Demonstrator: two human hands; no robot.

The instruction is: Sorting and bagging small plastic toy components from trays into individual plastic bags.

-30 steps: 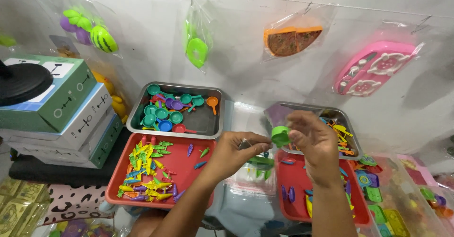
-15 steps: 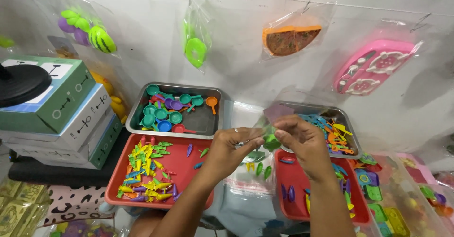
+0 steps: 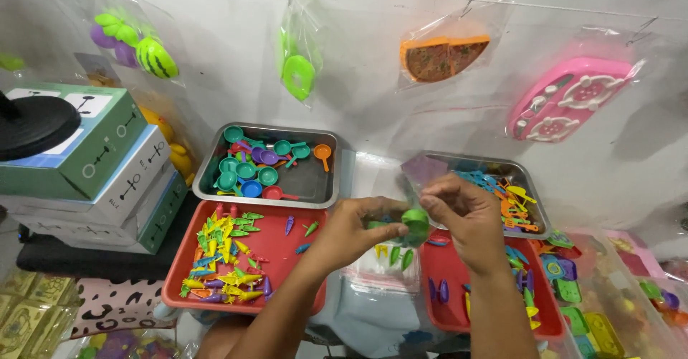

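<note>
Both my hands meet over the gap between the red trays: my right hand (image 3: 466, 219) pinches a green toy (image 3: 415, 223), my left hand (image 3: 355, 226) grips the clear bag (image 3: 401, 241) under it. Steel tray (image 3: 315, 187) of pans sits behind.

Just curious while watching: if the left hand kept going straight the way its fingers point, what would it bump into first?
Probably the right hand: the left hand points rightward at it, both pinching a small green toy piece between them. Depth looks about equal, though uncertain.

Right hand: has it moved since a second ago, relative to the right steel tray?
Yes. The right hand dropped slightly and shifted left, from the right steel tray's near edge toward the left hand, both now meeting on a green toy piece.
</note>
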